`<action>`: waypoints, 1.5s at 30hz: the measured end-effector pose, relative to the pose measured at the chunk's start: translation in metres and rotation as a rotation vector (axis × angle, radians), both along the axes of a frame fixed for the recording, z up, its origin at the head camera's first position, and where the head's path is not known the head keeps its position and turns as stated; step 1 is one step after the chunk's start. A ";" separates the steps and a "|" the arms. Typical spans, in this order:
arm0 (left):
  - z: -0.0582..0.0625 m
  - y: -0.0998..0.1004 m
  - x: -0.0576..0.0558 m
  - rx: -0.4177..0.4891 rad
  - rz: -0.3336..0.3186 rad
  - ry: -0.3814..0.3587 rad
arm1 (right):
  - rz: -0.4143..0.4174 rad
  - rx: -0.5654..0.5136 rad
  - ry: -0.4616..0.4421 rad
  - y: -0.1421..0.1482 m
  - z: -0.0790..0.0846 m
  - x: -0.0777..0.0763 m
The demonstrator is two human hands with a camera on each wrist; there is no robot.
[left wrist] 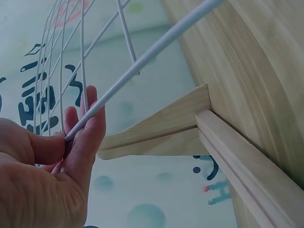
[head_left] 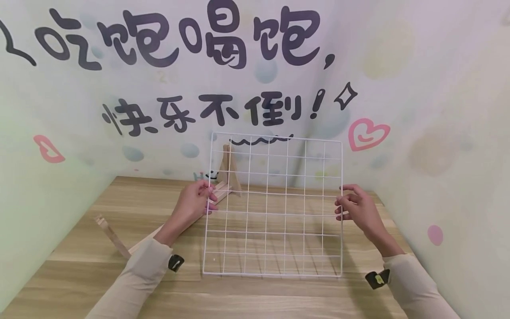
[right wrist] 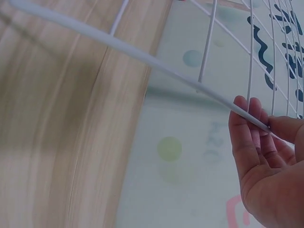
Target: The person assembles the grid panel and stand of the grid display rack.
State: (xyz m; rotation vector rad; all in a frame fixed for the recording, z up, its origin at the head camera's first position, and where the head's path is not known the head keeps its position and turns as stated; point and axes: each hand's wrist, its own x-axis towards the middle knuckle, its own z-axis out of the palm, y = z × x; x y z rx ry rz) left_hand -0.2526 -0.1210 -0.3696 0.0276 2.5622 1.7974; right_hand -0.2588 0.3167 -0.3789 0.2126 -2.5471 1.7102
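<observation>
A white wire grid panel (head_left: 267,192) stands nearly upright in front of me, held between both hands. My left hand (head_left: 195,201) pinches its left edge rod at about mid-height, as the left wrist view shows with the thumb and fingers of that hand (left wrist: 61,166). On the opposite edge, my right hand (head_left: 360,210) grips the rod; the right wrist view shows that hand's (right wrist: 266,156) thumb and fingers around it. Behind the panel's left side lies a pale wooden frame (head_left: 147,238), partly covered by my left forearm. Its tapered end piece (left wrist: 156,126) rises at the far end.
The wood-grain table (head_left: 279,297) runs back to a printed wall (head_left: 255,119) with black lettering and pink hearts. Side walls border the table on the left and right. Another upright end piece (head_left: 113,237) of the wooden frame stands at the left.
</observation>
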 end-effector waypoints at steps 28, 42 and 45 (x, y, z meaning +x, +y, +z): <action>0.019 0.003 -0.003 0.038 0.059 0.100 | -0.020 -0.143 0.162 -0.007 0.016 -0.001; 0.024 0.004 -0.001 0.044 0.064 0.143 | -0.019 -0.185 0.232 -0.006 0.020 0.001; 0.025 0.005 -0.001 0.048 0.070 0.162 | -0.022 -0.196 0.245 -0.007 0.021 0.002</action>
